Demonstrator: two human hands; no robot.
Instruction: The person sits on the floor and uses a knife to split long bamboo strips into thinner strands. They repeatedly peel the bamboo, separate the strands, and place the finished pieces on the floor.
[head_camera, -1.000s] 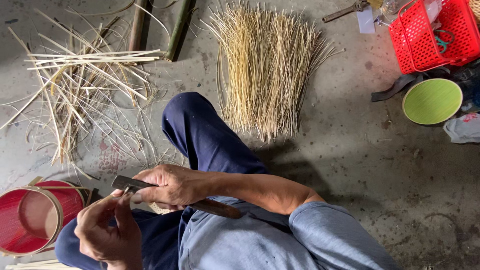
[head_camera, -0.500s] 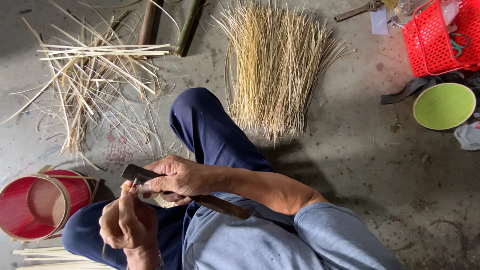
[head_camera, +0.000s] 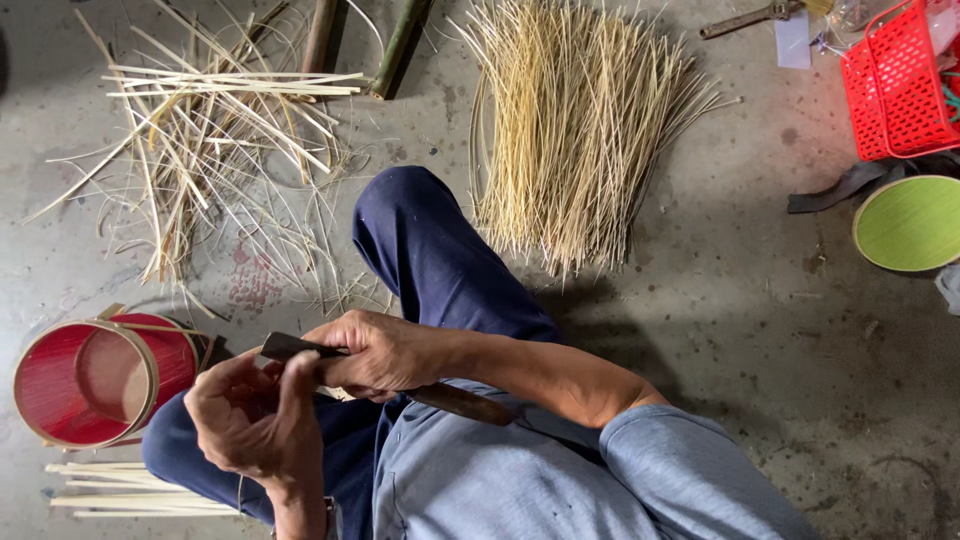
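We take the knife (head_camera: 400, 375) as our landmark, a dark blade with a brown wooden handle lying across our lap over the blue trousers. Our right hand (head_camera: 385, 352) is wrapped around it at the middle, its grip closed on the knife, with the blade tip poking out to the left of the fist and the handle running down to the right along the forearm. Our left hand (head_camera: 255, 415) sits just below and left of the blade tip, fingers curled in toward the palm; whether that grip pinches anything we cannot tell, since the fingers hide what lies inside.

Left of the knife, a red round sieve (head_camera: 95, 380) with a pale bamboo rim rests on the concrete floor (head_camera: 760, 360). Below the sieve, a few pale bamboo slats (head_camera: 130, 490) lie side by side. Well above the knife, a thick bundle of fine bamboo slivers (head_camera: 580, 130) fans out, and above and to the left a loose scatter of bamboo strips (head_camera: 210, 130) spreads over the floor beside two green bamboo stalks (head_camera: 395, 45). Far to the upper right of the knife stand a red plastic basket (head_camera: 905, 85) and, beneath it, a green round lid (head_camera: 910, 222)
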